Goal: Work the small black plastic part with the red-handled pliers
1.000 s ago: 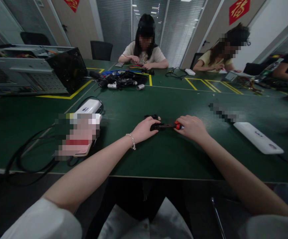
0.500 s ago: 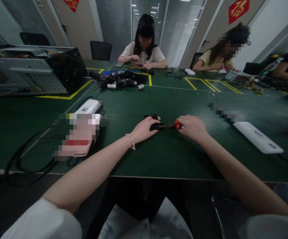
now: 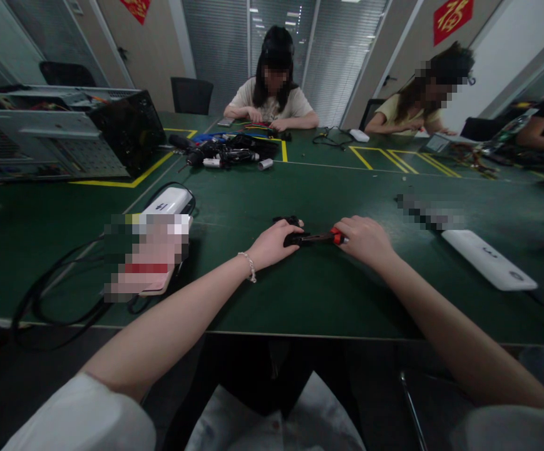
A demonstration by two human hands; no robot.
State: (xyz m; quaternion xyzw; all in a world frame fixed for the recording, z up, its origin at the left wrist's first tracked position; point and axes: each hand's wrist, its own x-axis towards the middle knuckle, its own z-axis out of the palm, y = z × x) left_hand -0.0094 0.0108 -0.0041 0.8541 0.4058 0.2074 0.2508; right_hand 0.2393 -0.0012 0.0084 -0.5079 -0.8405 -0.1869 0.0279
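On the green table (image 3: 309, 294), my left hand (image 3: 272, 244) is closed on a small black part (image 3: 294, 238) and presses it to the surface. My right hand (image 3: 363, 241) is closed on the red handle of a screwdriver (image 3: 323, 238). The screwdriver's dark shaft runs left, and its tip meets the black part. Another bit of black, perhaps a cable end (image 3: 288, 220), sticks out just beyond my left fingers. A bead bracelet sits on my left wrist.
A white power strip (image 3: 166, 202) with black cable (image 3: 51, 288) lies at left, another white strip (image 3: 487, 259) at right. An open computer case (image 3: 60, 131) stands far left. Black parts and cables (image 3: 225, 153) are piled mid-table. Three people work at the far side and right.
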